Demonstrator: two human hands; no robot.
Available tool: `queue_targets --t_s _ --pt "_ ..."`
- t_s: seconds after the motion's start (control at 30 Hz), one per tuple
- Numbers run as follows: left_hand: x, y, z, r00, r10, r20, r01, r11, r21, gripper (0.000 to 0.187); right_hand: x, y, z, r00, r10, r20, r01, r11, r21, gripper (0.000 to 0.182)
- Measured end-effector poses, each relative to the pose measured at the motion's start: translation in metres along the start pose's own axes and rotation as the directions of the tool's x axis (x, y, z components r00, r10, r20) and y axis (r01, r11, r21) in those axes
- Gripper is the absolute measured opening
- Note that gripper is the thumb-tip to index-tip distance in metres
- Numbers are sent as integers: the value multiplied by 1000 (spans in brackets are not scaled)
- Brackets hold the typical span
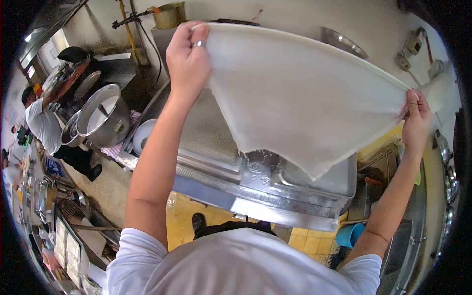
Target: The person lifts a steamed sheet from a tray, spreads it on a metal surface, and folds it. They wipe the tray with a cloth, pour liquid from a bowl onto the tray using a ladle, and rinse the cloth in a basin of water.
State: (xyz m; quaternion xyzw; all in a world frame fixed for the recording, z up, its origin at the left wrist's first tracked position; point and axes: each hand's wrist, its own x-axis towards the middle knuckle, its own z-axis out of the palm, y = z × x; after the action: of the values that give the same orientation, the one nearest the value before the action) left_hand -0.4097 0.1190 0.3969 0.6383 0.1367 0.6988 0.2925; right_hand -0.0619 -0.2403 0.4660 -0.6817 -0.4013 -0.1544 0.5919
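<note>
A white cloth (pixel 305 93) is spread out in the air between my two hands, its upper edge stretched taut. My left hand (pixel 189 61) pinches the upper left corner, with a ring on one finger. At the other end, my right hand (pixel 415 120) grips the right corner between thumb and fingers. The cloth's lower part hangs over a metal counter basin (pixel 263 172), where rippling water shows below the hem. A perforated metal sheet (pixel 209 130) lies to the left of the water, partly hidden by the cloth.
At the left, a large metal pot (pixel 118 125) holds white liquid and a utensil. A person (pixel 44 123) in a white shirt reaches toward a stove beyond it. A blue bucket (pixel 349 236) stands low at the right. A metal bowl (pixel 344 43) sits behind the cloth.
</note>
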Motion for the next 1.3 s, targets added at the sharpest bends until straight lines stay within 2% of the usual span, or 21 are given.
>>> queue_targets --t_s 0.13,0.17,0.27,0.3,0.43,0.7,0.8,0.83,0.87,0.93,0.97,1.07,1.1,1.17,1.2,1.23,1.27,1.3 --pt "44 -44 -83 992 122 21 -123 989 77 17 -31 -46 84 996 59 69 -59 998 1 30" --pt "50 -49 -103 996 86 16 -87 989 120 17 -37 -49 108 994 83 67 -84 996 13 31" --pt "69 -85 -156 998 57 25 -59 993 98 16 -60 -81 169 991 113 76 -112 993 -21 31" --pt "75 -94 -171 996 85 24 -88 990 113 15 -65 -85 185 990 110 90 -109 994 -10 30" --pt "88 -111 -224 999 34 13 -36 978 203 16 -87 -126 235 979 142 147 -135 989 -58 30" --pt "102 -117 -284 999 49 -8 -45 969 244 18 -111 -169 273 988 113 107 -100 987 -125 30" --pt "105 -122 -294 999 24 -39 -16 981 192 18 -125 -184 272 989 126 71 -118 987 -112 30" --pt "105 -121 -297 999 -27 -37 33 985 171 19 -129 -186 271 988 142 63 -136 986 -95 30" --pt "103 -122 -299 1000 -5 -29 10 985 175 19 -133 -188 269 986 158 54 -153 985 -77 30" --pt "99 -124 -301 999 42 -12 -39 983 181 19 -141 -190 264 984 156 90 -147 984 -101 30" --pt "94 -126 -301 1000 17 0 -16 973 229 19 -145 -188 264 982 157 107 -145 983 -112 30" --pt "68 -143 -299 993 -101 59 72 924 375 18 -166 -167 282 944 310 115 -274 929 -249 29" --pt "54 -158 -298 983 -161 91 109 901 420 18 -181 -139 294 915 363 176 -313 914 -258 28" --pt "-12 -239 -293 939 -265 221 139 876 461 16 -218 -58 327 845 464 264 -408 880 -242 23" --pt "-47 -283 -299 917 -240 319 94 907 411 19 -250 22 338 810 511 287 -480 859 -177 17" --pt "-75 -295 -293 827 -479 294 284 807 517 17 -276 55 358 794 494 355 -485 866 -121 14" --pt "-114 -336 -296 750 -597 285 320 704 634 19 -290 59 382 737 589 333 -552 808 -207 14" --pt "-146 -362 -298 725 -610 319 282 686 671 17 -310 96 394 752 575 321 -484 813 -323 14"
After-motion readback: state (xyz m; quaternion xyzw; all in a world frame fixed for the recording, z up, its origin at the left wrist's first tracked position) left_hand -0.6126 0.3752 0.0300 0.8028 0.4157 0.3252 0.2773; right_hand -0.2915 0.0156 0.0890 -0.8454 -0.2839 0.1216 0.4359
